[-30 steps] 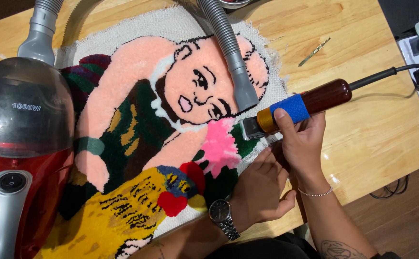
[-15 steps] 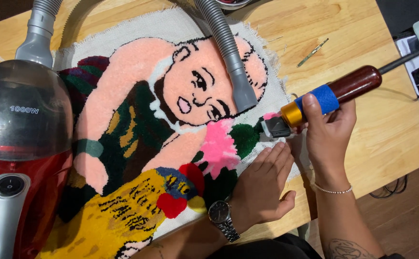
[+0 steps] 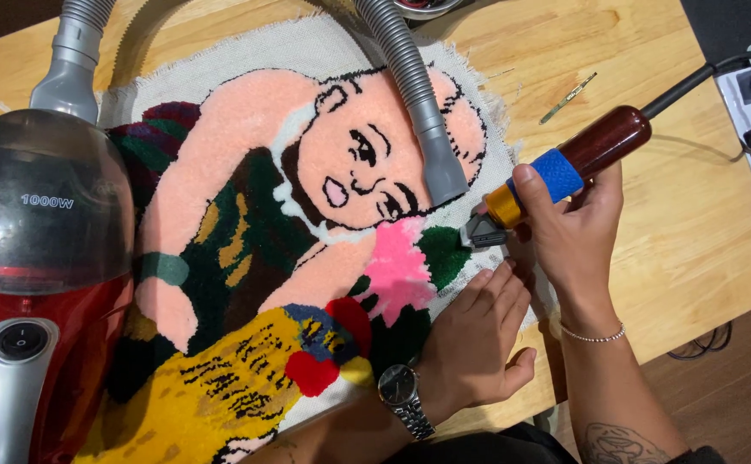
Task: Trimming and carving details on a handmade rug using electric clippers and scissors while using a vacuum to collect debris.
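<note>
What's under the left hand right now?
The left hand lies flat on the tufted rug, covering its cloth edge beside the green patch. The rug beneath the palm is hidden.

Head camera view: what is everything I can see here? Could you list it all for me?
tufted rug: one, peach, green, yellow and pink pile on cream backing cloth, flat on the table.
electric clipper: one, dark red handle, blue band, gold collar, blade at the rug's right edge by the green patch.
clipper cord: one, black, runs to the upper right.
vacuum cleaner: one, red and dark grey, at left, partly on the rug.
vacuum hose: one, grey, nozzle lying on the rug.
small metal tool: one, brassy, on the table, upper right.
wooden table: one, light wood.
wristwatch: one, silver, left wrist.
bracelet: one, silver, right wrist.
left hand: flat on the rug's edge.
right hand: grips the clipper.
</note>
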